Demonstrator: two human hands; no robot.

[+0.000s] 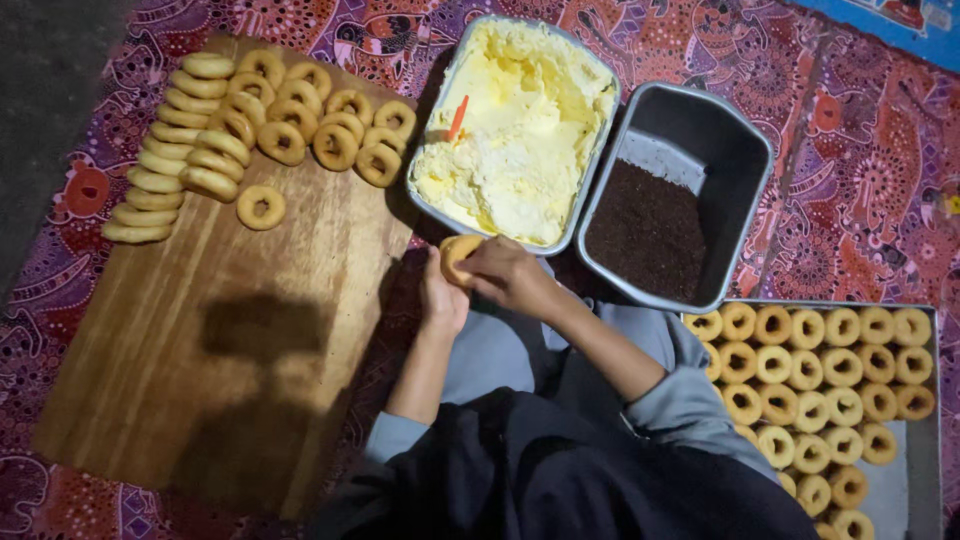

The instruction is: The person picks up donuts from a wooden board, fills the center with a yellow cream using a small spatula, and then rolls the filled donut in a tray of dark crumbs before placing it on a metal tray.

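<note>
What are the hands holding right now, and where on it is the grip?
One doughnut, held between both hands: the left hand under its lower edge, the right hand gripping its right side. How the fingertips sit cannot be told.

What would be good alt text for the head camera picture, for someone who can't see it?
Seen from above, a person's left hand and right hand hold a doughnut beside a tin of yellow cream and a tin of dark sprinkles. Doughnuts line a wooden board on the picture's left, and more fill a tray on its right.
</note>
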